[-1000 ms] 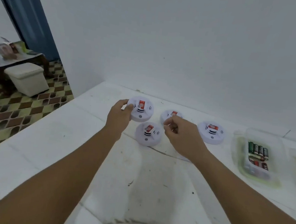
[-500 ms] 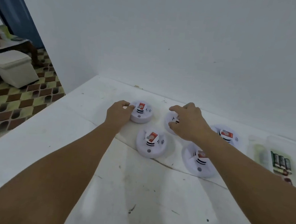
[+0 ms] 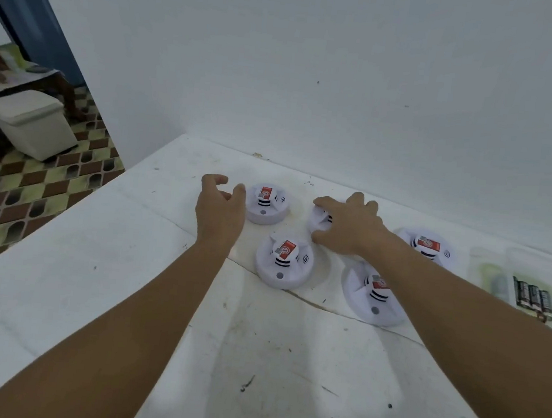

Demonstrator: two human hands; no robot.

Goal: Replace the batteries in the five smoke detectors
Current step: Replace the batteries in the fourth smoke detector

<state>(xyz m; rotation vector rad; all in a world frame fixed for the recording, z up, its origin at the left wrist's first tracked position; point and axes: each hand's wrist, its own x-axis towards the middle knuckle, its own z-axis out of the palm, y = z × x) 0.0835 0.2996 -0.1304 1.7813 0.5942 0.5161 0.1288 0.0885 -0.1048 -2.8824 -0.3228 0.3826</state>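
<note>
Just beyond the left hand's (image 3: 221,208) fingertips sits the far-left smoke detector (image 3: 266,204), and the thumb that was pressed to its rim half a second ago has now come away, so the fingers hang loosely curved and hold nothing. Under the right hand's (image 3: 350,227) spread fingers lies another detector (image 3: 320,219), the thumb and fingers curled round its edge in a grasp that has not changed. Nearer than both sets of fingers rests a third detector (image 3: 283,264); below the right forearm lies a fourth (image 3: 372,297), and beyond the wrist a fifth (image 3: 428,245). Farther out on that side, batteries (image 3: 533,298) wait in a clear tray (image 3: 547,268). Judging by this, arranging is over on the left side and the right-hand unit looks like the first to be opened; no cover is off yet.
</note>
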